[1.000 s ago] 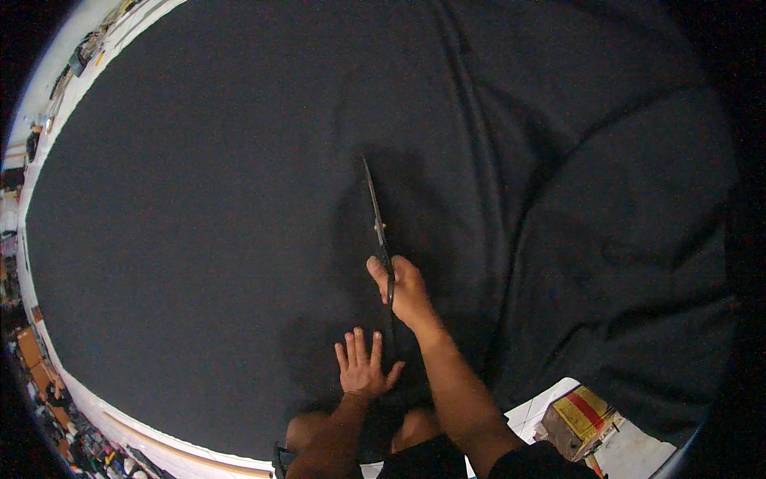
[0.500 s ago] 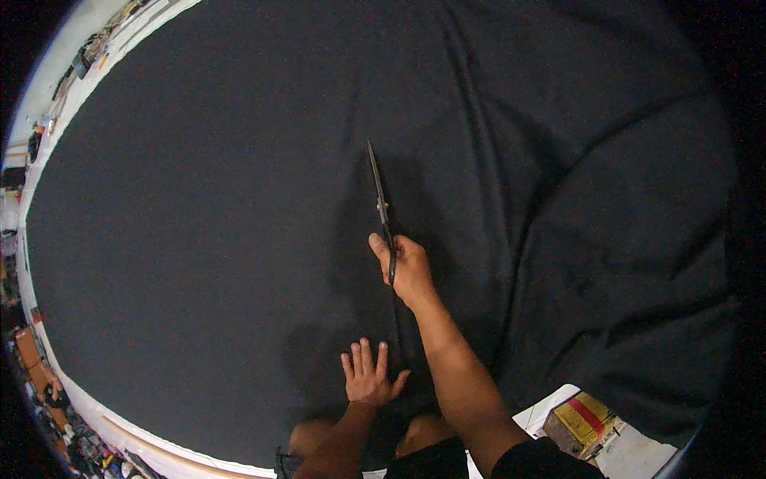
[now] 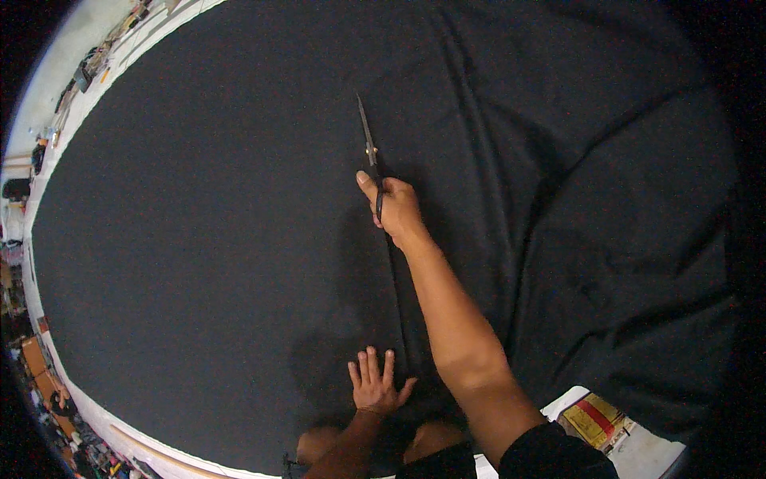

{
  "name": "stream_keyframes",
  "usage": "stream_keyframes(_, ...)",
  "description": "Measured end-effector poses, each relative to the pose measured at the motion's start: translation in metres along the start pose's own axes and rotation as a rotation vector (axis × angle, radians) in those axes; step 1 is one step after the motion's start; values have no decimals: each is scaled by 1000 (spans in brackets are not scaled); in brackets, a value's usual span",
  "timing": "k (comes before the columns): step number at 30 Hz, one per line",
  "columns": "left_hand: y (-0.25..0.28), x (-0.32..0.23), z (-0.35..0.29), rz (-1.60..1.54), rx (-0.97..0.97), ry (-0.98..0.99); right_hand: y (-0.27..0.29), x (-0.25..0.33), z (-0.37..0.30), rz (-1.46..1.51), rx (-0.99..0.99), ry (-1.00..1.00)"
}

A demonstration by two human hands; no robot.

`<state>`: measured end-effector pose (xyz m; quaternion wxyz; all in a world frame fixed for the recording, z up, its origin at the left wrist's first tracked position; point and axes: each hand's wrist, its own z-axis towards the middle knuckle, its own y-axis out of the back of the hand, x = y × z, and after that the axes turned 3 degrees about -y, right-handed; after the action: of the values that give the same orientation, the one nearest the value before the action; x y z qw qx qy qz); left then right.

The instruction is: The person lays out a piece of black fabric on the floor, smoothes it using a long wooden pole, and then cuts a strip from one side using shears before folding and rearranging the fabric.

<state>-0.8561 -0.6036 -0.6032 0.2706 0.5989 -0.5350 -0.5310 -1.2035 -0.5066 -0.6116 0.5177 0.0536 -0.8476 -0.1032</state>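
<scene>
A wide sheet of black fabric [image 3: 199, 223] is spread out under both hands. My right hand [image 3: 396, 207] grips a pair of scissors [image 3: 368, 137] by the dark handles, thumb on the left side, blades pointing away from me. The lower blade cannot be made out against the cloth. Behind the scissors a long thin slit line runs through the fabric back toward me. Just left of that line's near end, my left hand [image 3: 378, 393] lies flat on the cloth with its fingers spread, holding nothing.
Raised folds [image 3: 519, 239] ripple the fabric on the right. At the lower right lies a yellow package with a red band [image 3: 594, 419] on a white surface. A pale table edge [image 3: 120, 431] curves round the left, with assorted clutter [image 3: 48, 383] beyond it.
My right hand has moved away from me with the scissors, and the slit line behind them is longer. The left hand remains flat in nearly the same place.
</scene>
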Motion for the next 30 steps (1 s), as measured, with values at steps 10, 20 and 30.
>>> stream_keyframes(10,-8,-1,-2,-18,-89,-15,2,50,49,101,113,-154)
stream_keyframes(20,11,-10,10,-67,-66,10,-1,34,77,-70,-5,-4)
stream_keyframes(30,145,71,344,-36,-565,19,5,46,78,169,92,-105)
